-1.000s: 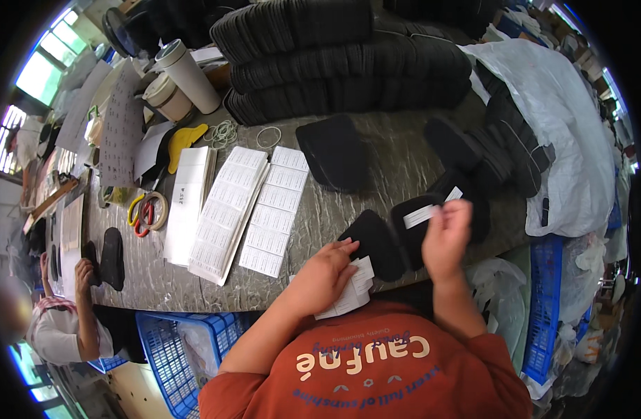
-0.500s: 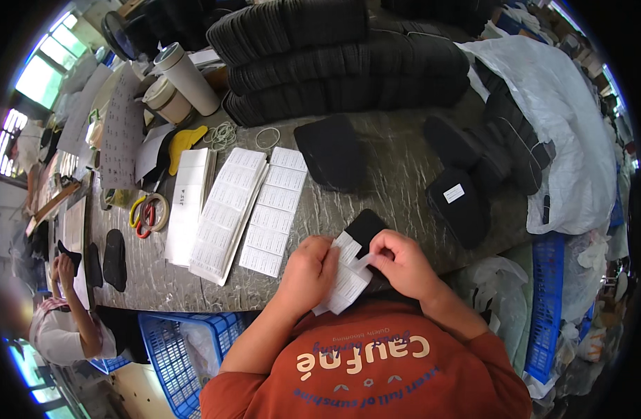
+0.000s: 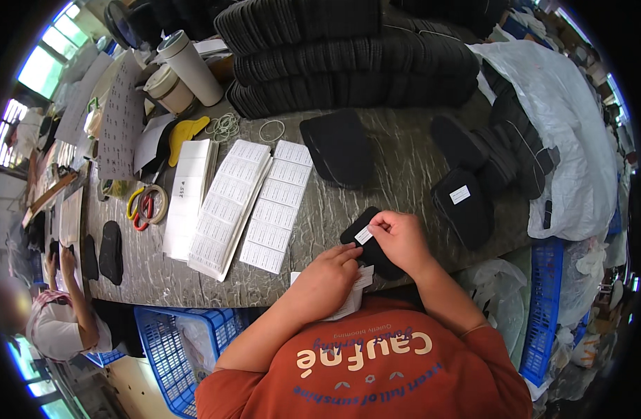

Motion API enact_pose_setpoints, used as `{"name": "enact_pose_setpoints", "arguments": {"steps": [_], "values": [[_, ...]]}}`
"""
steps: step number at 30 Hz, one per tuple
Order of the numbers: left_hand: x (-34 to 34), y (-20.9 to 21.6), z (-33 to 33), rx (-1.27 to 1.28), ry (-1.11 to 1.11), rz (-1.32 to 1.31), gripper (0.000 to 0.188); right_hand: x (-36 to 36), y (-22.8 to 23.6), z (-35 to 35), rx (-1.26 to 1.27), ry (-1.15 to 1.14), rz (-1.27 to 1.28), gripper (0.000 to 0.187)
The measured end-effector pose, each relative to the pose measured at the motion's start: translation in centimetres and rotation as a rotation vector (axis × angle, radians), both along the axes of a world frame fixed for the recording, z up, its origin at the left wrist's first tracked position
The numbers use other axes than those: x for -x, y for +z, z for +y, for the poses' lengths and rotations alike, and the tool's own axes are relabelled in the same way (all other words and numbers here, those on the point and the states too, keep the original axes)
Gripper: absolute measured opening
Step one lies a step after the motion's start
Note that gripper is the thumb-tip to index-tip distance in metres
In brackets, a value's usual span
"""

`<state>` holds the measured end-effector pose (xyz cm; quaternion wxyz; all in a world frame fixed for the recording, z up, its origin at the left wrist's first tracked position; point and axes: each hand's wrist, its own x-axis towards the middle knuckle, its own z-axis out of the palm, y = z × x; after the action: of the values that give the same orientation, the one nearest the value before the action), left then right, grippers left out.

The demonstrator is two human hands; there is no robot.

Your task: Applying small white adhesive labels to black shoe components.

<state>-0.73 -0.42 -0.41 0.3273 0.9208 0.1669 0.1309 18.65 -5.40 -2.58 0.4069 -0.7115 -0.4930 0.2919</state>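
A black insole lies at the table's near edge in front of me. My right hand pinches a small white sticker label against its upper part. My left hand rests at the insole's left side, fingertips touching it. Under that palm a sheet of labels is held, its edges showing by my shirt. Further right, a stack of black insoles bears one white label. Beyond my hands lies another pile of black insoles.
Label sheets lie left of my hands, near scissors and a tape roll. Rows of black insoles line the back, with a white sack at right. A blue basket stands below; a co-worker is far left.
My right hand has brought a label onto the black insole. My left hand has shifted onto the insole's left side, and the label sheet has moved lower under it.
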Motion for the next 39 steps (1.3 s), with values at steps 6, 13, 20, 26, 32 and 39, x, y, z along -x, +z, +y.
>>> {"name": "enact_pose_setpoints", "arguments": {"steps": [6,13,20,26,32,39], "values": [[-0.1,-0.1,0.0,-0.012,-0.012,-0.006,0.015,0.3,0.0,0.0,0.002,-0.024,-0.083,0.008],[-0.8,-0.6,-0.1,-0.167,-0.057,0.061,0.015,0.2,-0.2,0.0,0.001,-0.018,-0.141,0.008],[-0.8,-0.9,-0.3,-0.176,-0.044,0.035,0.014,0.1,-0.4,0.0,-0.007,0.014,-0.194,0.010],[-1.6,-0.7,-0.4,-0.222,-0.043,0.113,0.014,1.0,0.2,0.3,0.090,-0.087,-0.269,0.027],[-2.4,-0.8,-0.2,-0.273,-0.019,0.103,0.016,-0.2,-1.5,0.4,-0.202,-0.086,-0.579,0.024],[0.1,-1.0,0.8,-0.060,-0.074,-0.033,0.013,-2.5,3.6,-1.8,-0.142,-0.198,-0.303,0.016]]}}
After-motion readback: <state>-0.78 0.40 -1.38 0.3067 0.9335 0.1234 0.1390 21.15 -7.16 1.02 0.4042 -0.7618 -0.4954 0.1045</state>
